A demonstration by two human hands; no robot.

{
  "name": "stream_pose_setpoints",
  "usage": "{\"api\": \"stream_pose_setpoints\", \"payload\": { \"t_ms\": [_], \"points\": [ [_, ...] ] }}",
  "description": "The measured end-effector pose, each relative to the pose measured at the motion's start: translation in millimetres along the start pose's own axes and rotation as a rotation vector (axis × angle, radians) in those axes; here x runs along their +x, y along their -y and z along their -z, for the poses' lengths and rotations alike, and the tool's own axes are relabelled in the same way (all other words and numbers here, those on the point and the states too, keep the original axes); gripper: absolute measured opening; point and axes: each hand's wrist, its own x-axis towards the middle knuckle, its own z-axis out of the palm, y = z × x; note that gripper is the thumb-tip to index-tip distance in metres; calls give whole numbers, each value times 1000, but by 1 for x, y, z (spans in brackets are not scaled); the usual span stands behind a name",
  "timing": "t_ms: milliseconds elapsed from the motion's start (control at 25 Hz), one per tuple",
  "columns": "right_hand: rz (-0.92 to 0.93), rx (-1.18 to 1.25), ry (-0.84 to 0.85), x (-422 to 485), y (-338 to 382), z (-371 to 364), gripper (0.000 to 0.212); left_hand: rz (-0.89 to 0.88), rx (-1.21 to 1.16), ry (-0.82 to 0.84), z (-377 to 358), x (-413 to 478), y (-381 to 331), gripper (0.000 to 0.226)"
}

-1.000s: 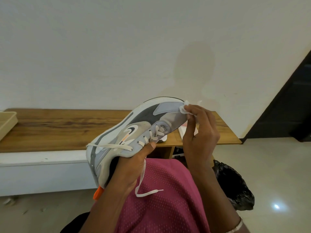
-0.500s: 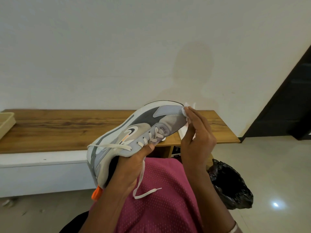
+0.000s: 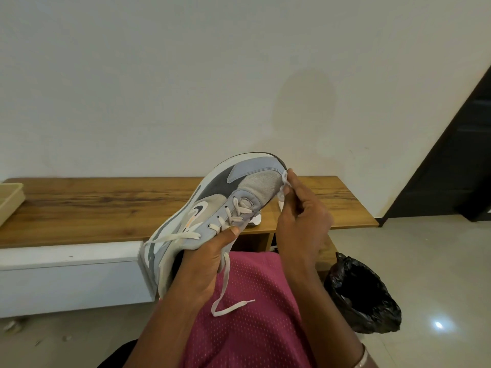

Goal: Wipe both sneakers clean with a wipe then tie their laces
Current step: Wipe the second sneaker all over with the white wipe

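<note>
Sneaker (image 3: 212,208), light and soft-sided I judge, sits gripped at the collar by my left hand (image 3: 204,264), toe angled up beyond, where my right hand (image 3: 300,224) pinches the wipe (image 3: 283,181) against it.

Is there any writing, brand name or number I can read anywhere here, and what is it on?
No readable words or numbers anywhere in this view.
sneaker, held by the left hand: only a swoosh-shaped logo on its side, no letters.
wipe, pinched by the right hand: plain white, no print.
</note>
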Motion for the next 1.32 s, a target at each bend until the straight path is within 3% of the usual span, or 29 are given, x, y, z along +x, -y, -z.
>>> {"api": "stream_pose_setpoints", "payload": {
  "t_ms": [160,360,560,680,760,920,1080,1160,1320],
  "points": [
    [232,-131,7,9,8,-1,34,-10,137,-50,4,1,1,33],
    [413,-233,115,8,17,-7,35,-61,361,9,3,-5,9,37],
    [505,-178,278,13,-1,-6,34,-119,500,91,2,-10,6,85],
    [283,-176,185,20,-15,1,36,-53,448,106,4,-13,8,101],
    [207,-189,157,21,-13,3,36,0,224,183,3,-14,10,112],
    [254,-257,200,14,4,-8,39,10,-11,188,2,-18,9,129],
    [489,-257,325,-2,10,-22,35,51,-12,231,-2,-24,13,137],
    [550,-309,278,4,4,-18,36,28,24,181,-2,-25,14,140],
    [445,-398,71,21,-12,-1,43,6,53,184,-2,-23,18,154]
  ]
}}
